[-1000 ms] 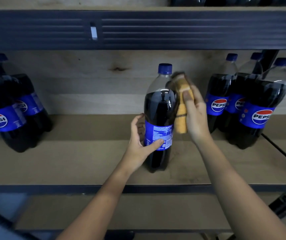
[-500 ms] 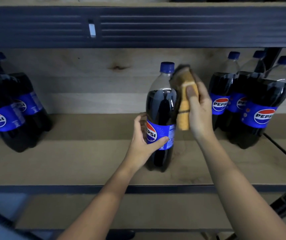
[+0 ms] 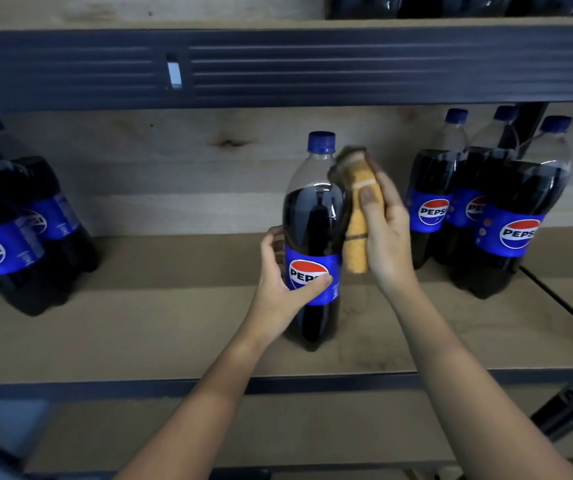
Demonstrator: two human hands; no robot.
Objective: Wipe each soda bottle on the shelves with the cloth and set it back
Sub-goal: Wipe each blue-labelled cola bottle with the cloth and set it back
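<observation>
Turned since a second ago, the soda bottle (image 3: pixel 313 237) on the shelf (image 3: pixel 174 341) now shows its logo. Left hand (image 3: pixel 283 289) fingers grip its label; right hand (image 3: pixel 383 233) grips the cloth (image 3: pixel 357 220) against its side. Full, heavy and slick, it is probably best held at the label band.

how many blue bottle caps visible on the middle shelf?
4. One on the center Pepsi bottle held by the left hand; three on the right cluster. Left-side bottles' caps are dark and blurred, so more may be hidden.

shelf: pale wood board (image 3: pixel 139 341) | frame: dark metal beam (image 3: pixel 312 67) | back: wood panel (image 3: pixel 174 174) | light: dim
</observation>
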